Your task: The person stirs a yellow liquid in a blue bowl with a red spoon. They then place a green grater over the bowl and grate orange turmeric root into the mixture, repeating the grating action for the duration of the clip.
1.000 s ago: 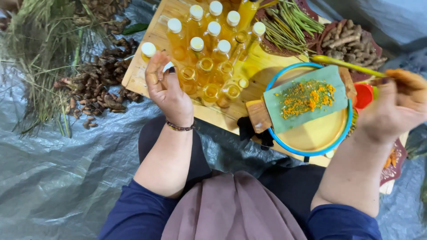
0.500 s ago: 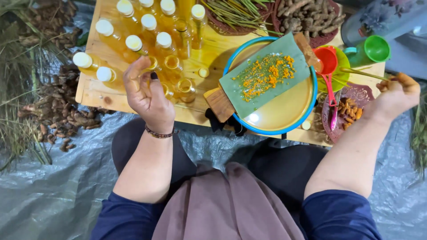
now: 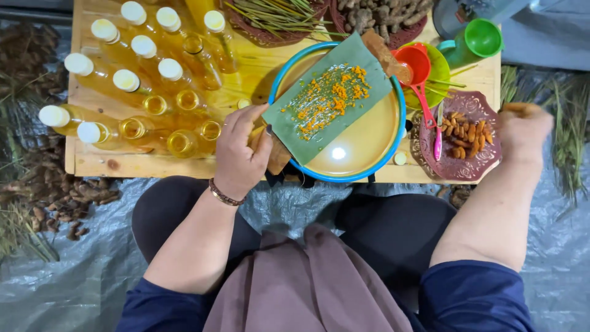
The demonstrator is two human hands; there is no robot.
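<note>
Navy sleeves pushed above the elbows, mauve scarf, dark trousers, beaded bracelet [image 3: 222,193] on the left wrist.

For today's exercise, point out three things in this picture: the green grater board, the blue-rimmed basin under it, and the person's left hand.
green grater board [image 3: 329,101], head view, on its flat middle among the orange gratings.
blue-rimmed basin [image 3: 344,177], head view, on its near rim.
left hand [image 3: 241,152], head view, on the back of the hand.

Green grater [image 3: 332,101] flecked orange, blue-rimmed yellow basin [image 3: 369,161], red funnel [image 3: 413,63]
</note>
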